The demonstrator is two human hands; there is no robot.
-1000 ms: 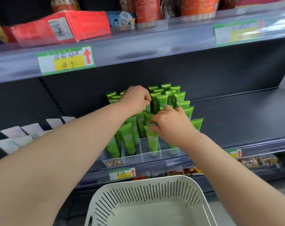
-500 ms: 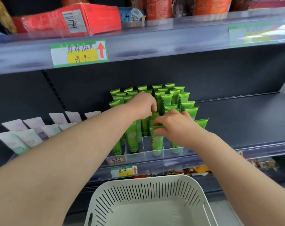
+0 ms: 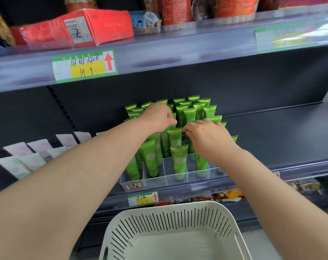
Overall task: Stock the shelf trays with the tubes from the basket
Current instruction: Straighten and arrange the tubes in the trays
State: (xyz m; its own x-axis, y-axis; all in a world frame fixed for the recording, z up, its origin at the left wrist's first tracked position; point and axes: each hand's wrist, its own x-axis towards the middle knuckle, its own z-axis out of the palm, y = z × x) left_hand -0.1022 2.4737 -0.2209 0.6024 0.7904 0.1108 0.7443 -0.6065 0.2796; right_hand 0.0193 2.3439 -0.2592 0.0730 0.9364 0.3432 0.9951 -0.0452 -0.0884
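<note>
Tube (image 3: 174,136) — top corner at right-hand fingers (image 3: 193,127)

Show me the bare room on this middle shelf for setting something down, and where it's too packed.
Free: the dark shelf deck right of the green tubes, between back wall and front rail. The basket floor also shows bare. Crowded: the clear tray, where the left hand and right hand reach in; left of it stand pale tubes.
</note>
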